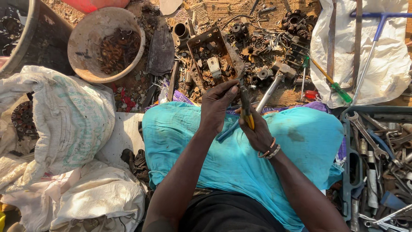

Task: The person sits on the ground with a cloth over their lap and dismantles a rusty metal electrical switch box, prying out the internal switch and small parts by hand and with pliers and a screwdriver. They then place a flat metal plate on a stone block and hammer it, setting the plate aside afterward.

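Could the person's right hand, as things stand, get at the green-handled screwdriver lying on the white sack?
Probably not at once: the right hand is shut on the yellow-handled pliers. The green-handled screwdriver lies uncovered on the white sack on that side, so the path looks free once the hand is emptied.

Your right hand (256,131) grips yellow-handled metal pliers (245,107) above the turquoise cloth (300,141) on your lap; your left hand (217,103) pinches their tip, just below the rusty rectangular metal tray (195,43).
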Motion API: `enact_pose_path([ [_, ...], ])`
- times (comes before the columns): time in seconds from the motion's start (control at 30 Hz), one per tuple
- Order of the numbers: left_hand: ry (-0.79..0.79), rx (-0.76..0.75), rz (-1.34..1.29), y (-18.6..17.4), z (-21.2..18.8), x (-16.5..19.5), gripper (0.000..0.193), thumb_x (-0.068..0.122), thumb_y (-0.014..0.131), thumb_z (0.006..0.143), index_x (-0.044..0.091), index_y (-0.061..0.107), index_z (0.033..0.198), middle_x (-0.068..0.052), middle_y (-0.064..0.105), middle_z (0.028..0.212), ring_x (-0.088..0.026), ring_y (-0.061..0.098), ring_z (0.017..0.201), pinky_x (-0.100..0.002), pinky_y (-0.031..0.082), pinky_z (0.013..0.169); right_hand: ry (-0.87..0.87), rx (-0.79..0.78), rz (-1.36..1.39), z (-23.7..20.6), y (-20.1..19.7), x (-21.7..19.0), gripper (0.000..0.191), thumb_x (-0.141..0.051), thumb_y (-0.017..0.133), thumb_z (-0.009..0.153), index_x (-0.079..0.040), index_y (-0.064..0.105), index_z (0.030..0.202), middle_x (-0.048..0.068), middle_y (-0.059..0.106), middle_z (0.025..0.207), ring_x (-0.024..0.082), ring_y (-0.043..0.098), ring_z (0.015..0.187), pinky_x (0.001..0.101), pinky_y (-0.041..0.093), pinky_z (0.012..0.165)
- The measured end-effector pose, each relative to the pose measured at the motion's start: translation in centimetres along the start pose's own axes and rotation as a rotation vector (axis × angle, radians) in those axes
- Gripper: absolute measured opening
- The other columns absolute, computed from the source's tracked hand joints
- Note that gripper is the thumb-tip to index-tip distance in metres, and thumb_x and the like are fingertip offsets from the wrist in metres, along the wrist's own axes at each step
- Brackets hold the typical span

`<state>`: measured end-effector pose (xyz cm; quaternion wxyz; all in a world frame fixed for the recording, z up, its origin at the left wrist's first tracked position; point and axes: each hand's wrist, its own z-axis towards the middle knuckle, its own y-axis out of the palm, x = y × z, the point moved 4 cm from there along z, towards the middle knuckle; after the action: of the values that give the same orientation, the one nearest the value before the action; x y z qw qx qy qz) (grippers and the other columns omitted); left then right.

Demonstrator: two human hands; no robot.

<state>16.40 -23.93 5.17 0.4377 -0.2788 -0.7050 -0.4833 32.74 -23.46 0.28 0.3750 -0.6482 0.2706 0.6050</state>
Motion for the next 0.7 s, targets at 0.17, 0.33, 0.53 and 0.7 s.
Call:
enact_pose_path([
  [0.17,0.011,0.005,0.029,0.7,0.5,0.2,0.031,0.009,0.078,0.093,0.0,0.074,0.122,-0.011,0.076,0.113,-0.015,0.072,0.098,-0.03,0.061,0.088,0.058,-0.01,-0.006,0.6,-1.8,0.4,0.049,-0.037,0.059,0.104,-0.015,0.052,0.148,0.005,0.069,0.109,0.015,0.066,0.092,0.0326,0.054,0.082],
  [0.33,0.039,0.01,0.173,-0.2,1.0,0.2,0.028,0.008,0.079,0.091,0.003,0.076,0.119,-0.009,0.077,0.111,-0.014,0.073,0.097,-0.029,0.062,0.087,-0.065,-0.006,-0.004,1.2,-1.6,0.9,0.055,-0.03,0.061,0.107,-0.019,0.042,0.157,0.009,0.069,0.121,0.019,0.068,0.109,0.0371,0.055,0.092],
  [0.53,0.169,-0.009,0.282,-0.7,1.4,1.1,0.027,0.003,0.079,0.092,0.006,0.077,0.119,-0.005,0.074,0.11,-0.012,0.071,0.098,-0.026,0.061,0.086,-0.044,0.045,-0.155,1.9,-1.5,1.7,0.058,-0.025,0.064,0.103,-0.026,0.043,0.157,0.006,0.071,0.111,0.018,0.07,0.099,0.036,0.056,0.086],
  [0.7,0.302,-0.021,0.547,-0.4,1.2,1.7,0.028,0.003,0.078,0.091,0.007,0.077,0.119,-0.005,0.074,0.112,-0.011,0.07,0.1,-0.024,0.06,0.087,0.013,0.002,-0.088,1.9,-1.4,2.4,0.056,-0.025,0.061,0.104,-0.025,0.043,0.157,0.006,0.069,0.104,0.017,0.067,0.089,0.0353,0.056,0.079],
])
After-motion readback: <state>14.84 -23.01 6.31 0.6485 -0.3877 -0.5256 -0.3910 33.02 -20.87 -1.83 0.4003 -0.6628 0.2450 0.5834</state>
